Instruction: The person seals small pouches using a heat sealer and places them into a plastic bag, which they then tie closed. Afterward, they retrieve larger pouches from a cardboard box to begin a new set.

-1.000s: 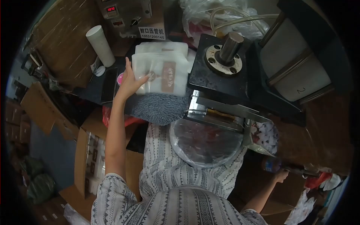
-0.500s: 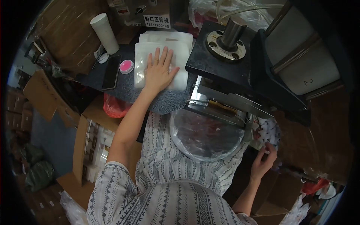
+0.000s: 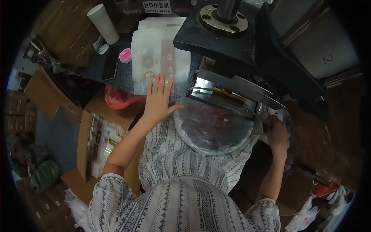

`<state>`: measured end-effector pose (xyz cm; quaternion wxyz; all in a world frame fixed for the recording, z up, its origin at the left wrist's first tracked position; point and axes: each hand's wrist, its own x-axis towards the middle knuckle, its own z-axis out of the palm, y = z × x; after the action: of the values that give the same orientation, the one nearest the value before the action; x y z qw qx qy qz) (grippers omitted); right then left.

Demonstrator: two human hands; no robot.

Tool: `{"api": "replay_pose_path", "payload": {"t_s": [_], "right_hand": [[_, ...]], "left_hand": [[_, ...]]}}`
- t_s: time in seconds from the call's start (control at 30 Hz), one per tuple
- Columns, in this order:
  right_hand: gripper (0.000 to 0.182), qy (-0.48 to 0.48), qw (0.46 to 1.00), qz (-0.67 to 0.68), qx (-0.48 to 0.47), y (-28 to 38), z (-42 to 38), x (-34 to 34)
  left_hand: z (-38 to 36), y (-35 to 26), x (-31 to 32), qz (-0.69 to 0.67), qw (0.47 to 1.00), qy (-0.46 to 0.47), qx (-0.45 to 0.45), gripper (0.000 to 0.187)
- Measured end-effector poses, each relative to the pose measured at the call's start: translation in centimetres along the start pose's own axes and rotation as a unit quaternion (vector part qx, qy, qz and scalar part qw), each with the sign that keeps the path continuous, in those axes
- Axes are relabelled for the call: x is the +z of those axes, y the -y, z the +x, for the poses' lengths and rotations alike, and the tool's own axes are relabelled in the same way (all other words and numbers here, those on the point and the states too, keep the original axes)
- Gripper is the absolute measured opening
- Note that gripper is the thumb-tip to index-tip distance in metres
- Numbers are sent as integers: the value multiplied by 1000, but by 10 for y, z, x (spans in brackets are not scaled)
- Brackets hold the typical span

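White cup (image 3: 102, 23), pink lid (image 3: 125, 55), grey-and-white patterned sleeve (image 3: 112, 197).

Right hand (image 3: 275, 131) fingers hidden behind machine (image 3: 251, 50); pouch (image 3: 154, 65) print too blurred to read.

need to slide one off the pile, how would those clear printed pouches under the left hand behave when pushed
The clear pouches look thin and flat, so one would probably flop rather than stay stiff. Their glossy film suggests they slip over each other easily; the pile already lies fanned out under the left hand. They seem light, so a flat palm would likely drag several at once.
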<state>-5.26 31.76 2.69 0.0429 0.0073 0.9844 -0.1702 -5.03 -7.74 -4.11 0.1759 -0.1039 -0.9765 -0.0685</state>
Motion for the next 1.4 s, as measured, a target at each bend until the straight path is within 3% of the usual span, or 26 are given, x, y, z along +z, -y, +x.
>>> {"api": "replay_pose_path", "payload": {"t_s": [0.1,0.17,0.23,0.3,0.37,0.4,0.47,0.53,0.6,0.7,0.77,0.83,0.87,0.9,0.93,0.97,1.03,1.07,1.13,1.2,1.27,1.33,1.37,1.4], "right_hand": [[29,-11,1000,26,3,0,-6,-1],[33,-81,993,68,-44,1,-13,-9],[32,-62,990,118,-51,16,-21,-22],[31,-44,983,169,-60,35,-25,-28],[26,37,955,261,-138,56,-26,-27],[26,38,955,262,-135,68,-28,-23],[22,-1,926,305,-224,92,-32,-17],[21,4,931,291,-219,100,-31,-16],[24,-106,913,141,-368,101,-25,-14],[25,-95,910,94,-393,103,-25,-17],[27,-78,904,130,-400,101,-24,-11],[28,-60,896,166,-408,98,-23,-5],[29,-22,924,212,-318,96,-21,-4],[31,15,940,255,-225,95,-20,-4],[31,15,940,255,-226,93,-20,-3],[29,-26,943,262,-201,90,-20,-3],[28,-68,944,270,-175,85,-22,-7],[27,-36,943,281,-172,83,-28,-13],[27,-2,942,292,-167,79,-44,-14],[23,285,910,291,-71,73,-62,-3],[27,308,918,176,-178,68,-74,58],[34,165,945,78,-271,60,-94,141],[34,166,945,78,-273,58,-96,175],[37,150,950,46,-269,58,-98,206]], "left_hand": [[-13,1,-7,-37,999,-14,-1,50],[-19,-2,-14,-55,998,-40,-12,43],[-23,-15,-37,-144,986,-13,-84,23],[-27,-37,-52,-170,981,-33,-89,17],[-28,-60,-61,-194,975,-54,-93,11],[-29,-70,-64,-213,972,-52,-84,11],[-30,-82,-66,-233,969,-48,-73,12],[-30,-88,-66,-244,967,-40,-55,13],[-29,-91,-69,-245,968,-35,-49,13],[-27,-94,-68,-254,966,-31,-16,11],[-27,-97,-64,-264,964,-29,12,9],[-28,-99,-56,-346,933,93,17,10],[-24,-102,-53,-347,933,94,18,10],[-16,-104,-49,-410,895,171,-30,12],[-8,-106,-45,-468,846,245,-79,15],[1,-108,-40,-467,846,244,-80,15],[21,-110,-25,-607,690,300,-257,22],[29,-110,-19,-607,689,302,-256,22],[39,-111,-10,-719,564,267,-306,27],[40,-111,-12,-715,564,271,-311,28],[41,-111,-12,-712,564,275,-315,29],[39,-110,-11,-694,581,292,-309,33],[39,-108,-15,-694,581,291,-310,33],[38,-104,-25,-677,621,280,-277,31]]}}
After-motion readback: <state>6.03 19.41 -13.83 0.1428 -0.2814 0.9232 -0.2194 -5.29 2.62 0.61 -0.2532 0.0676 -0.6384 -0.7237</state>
